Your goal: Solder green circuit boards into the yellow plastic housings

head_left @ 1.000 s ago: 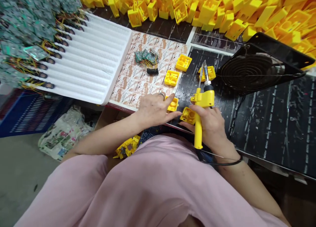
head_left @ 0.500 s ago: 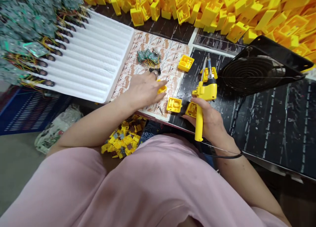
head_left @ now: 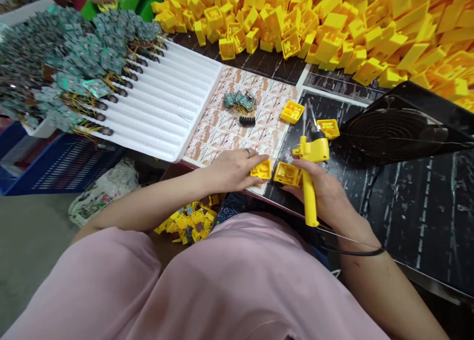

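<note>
So, right hand [head_left: 328, 189] wraps the soldering gun [head_left: 315, 151], tip near the fan-side housing [head_left: 331, 128]; a wrist twist could scorch it. Left hand [head_left: 235, 171] apparently pinches the front housing [head_left: 262, 169] on the patterned mat [head_left: 211, 132]; loose pinch, it skids.

The iron [head_left: 313, 151] is bright yellow with a black collar [head_left: 318, 133] and cord [head_left: 355, 252], matching the yellow boxes [head_left: 287, 174] around it and the yellow heap [head_left: 255, 12] beyond it, while the mat [head_left: 403, 202] below it is black with lines of white lettering and the fan [head_left: 400, 123] to its right black. Left of the iron, the sheet [head_left: 207, 137] is white with a repeating reddish-brown print, the boards [head_left: 237, 99] there grey-green with yellow wires [head_left: 245, 110], and the tray [head_left: 159, 108] farther left ridged white. Well left of the iron, the crate [head_left: 66, 167] is blue.
</note>
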